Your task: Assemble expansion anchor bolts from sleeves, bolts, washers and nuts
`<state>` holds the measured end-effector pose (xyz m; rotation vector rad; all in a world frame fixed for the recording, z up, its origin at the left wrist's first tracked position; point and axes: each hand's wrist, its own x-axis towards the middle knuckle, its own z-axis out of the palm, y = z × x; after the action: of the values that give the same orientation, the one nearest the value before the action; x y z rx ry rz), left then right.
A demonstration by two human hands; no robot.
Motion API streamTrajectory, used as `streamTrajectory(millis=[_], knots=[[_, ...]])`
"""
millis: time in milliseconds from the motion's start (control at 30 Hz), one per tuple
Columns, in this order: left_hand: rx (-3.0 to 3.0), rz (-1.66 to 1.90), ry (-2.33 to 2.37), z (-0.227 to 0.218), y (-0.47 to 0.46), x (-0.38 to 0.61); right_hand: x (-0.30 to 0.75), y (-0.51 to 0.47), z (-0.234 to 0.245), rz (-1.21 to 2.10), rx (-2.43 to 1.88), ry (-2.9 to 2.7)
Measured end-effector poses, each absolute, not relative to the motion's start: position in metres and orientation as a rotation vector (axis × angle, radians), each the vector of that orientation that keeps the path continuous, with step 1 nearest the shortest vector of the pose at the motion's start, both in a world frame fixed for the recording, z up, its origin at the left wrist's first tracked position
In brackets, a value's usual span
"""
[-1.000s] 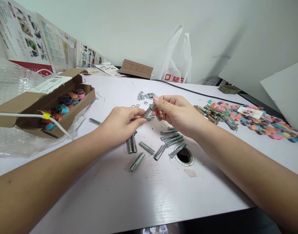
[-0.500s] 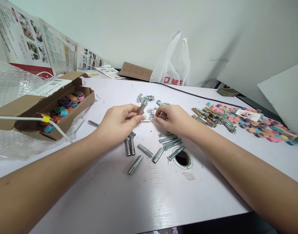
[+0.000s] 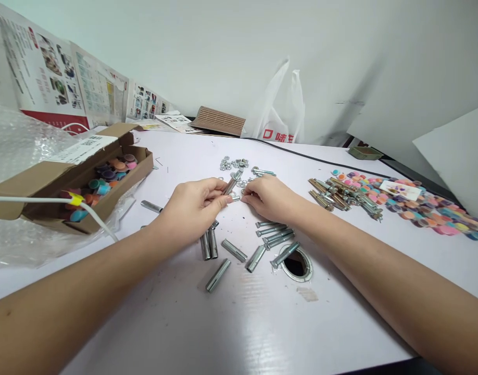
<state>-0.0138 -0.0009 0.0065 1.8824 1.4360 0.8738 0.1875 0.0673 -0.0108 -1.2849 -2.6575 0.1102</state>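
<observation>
Sleeve anchor (image 3: 233,184) is up in the left hand (image 3: 200,205), over the middle of the white table (image 3: 176,323). Thumb and fingers pinch it near its low end. It leans, and its top end with the screw lines sticks up past the fingers.

A second ago, the right hand (image 3: 270,197) was up at that top end, touching it. Now it has let go and come down close to the table, by the little metal rings (image 3: 242,184). So only the left hand has the anchor, and the right hand is free to work down by the rings. Its thumb and finger are curled close together, but I cannot tell if they are pinching a ring or nothing.

Small nuts (image 3: 226,164) sit in a bunch just past the anchor. Nearer the person, empty metal sleeves (image 3: 234,250) lie about on the table. Some loose bolts (image 3: 278,239) lie side by side below the right hand, and one rests partly over the round hole (image 3: 310,265). More anchors (image 3: 343,194) are heaped off to the right, beside lots of bright round bits (image 3: 409,214).
</observation>
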Motion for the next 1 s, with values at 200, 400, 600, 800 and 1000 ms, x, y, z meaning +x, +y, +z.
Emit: streamTrajectory(millis=[200,400,600,800,1000], knots=[[1.84,0.821,1.451,0.005,0.002,-0.015,0.189,0.055,0.012,0.35,-1.108,-2.279],[1.849,0.758,1.469,0.006,0.002,-0.012,0.18,0.04,0.022,0.68,-0.92,-1.978],[1.886,0.782,1.483,0.006,0.002,-0.014,0.187,0.046,0.015,0.561,-0.964,-1.964],[1.878,0.842,1.569,0.004,0.005,-0.02,0.194,0.06,0.001,0.757,-1.067,-1.965],[1.791,0.893,1.628,0.004,0.011,-0.027,0.177,0.07,-0.003,0.33,-1.297,-2.497]])
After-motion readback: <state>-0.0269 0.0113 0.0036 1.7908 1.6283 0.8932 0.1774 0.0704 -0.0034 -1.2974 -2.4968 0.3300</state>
